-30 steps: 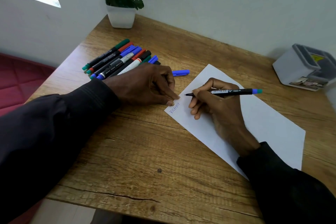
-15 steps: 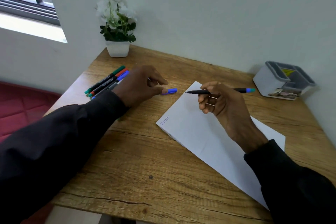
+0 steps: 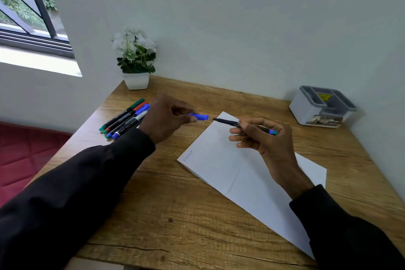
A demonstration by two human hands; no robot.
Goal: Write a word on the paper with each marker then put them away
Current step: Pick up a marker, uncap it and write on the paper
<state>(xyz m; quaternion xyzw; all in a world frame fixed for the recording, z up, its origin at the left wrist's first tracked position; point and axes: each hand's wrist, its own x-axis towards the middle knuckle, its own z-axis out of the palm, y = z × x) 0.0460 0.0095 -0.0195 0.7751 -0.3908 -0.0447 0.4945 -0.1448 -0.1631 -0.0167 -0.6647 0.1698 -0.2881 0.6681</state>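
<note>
A white sheet of paper [image 3: 236,173] lies on the wooden desk, with the blue word "Victoria" [image 3: 187,156] at its near-left corner. My right hand [image 3: 263,138] holds an uncapped blue marker [image 3: 232,123] above the paper, tip pointing left. My left hand [image 3: 166,118] pinches the blue cap [image 3: 200,117], held just left of the marker tip with a small gap between them. A bunch of several capped markers [image 3: 126,119] in green, red, blue and black lies on the desk behind my left hand, partly hidden by it.
A white potted plant [image 3: 135,66] stands at the desk's far-left corner. A grey and white organiser box [image 3: 322,106] sits at the far right by the wall. A red cushion [image 3: 24,155] lies below the desk's left edge.
My right hand lifted the marker off the paper. My left hand left the paper's corner, picked up the blue cap and brought it toward the marker tip. The view tilted up.
</note>
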